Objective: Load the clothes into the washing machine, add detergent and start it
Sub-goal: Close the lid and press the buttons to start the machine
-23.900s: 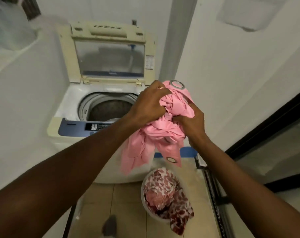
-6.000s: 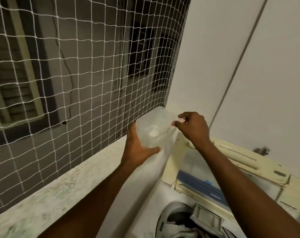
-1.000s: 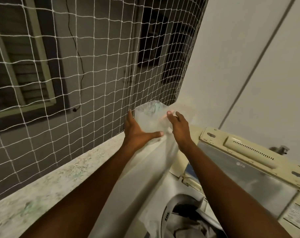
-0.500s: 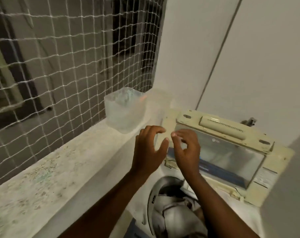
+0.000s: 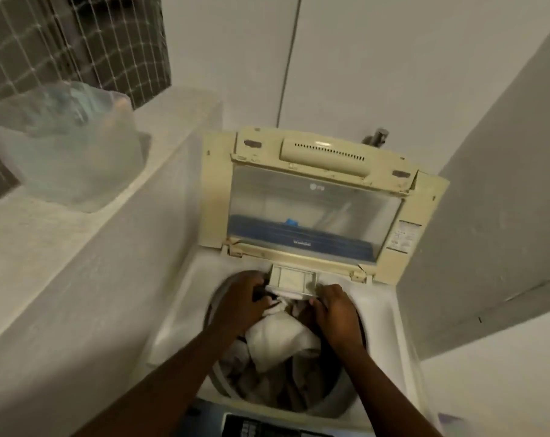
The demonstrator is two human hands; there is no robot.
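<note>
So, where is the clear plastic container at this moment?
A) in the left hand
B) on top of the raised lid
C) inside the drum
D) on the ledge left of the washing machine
D: the clear container stands on the ledge, and both the left hand and the right hand are down at the detergent drawer.

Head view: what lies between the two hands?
In the head view, the detergent drawer and, below it, a white cloth lie between the left hand and right hand.
</note>
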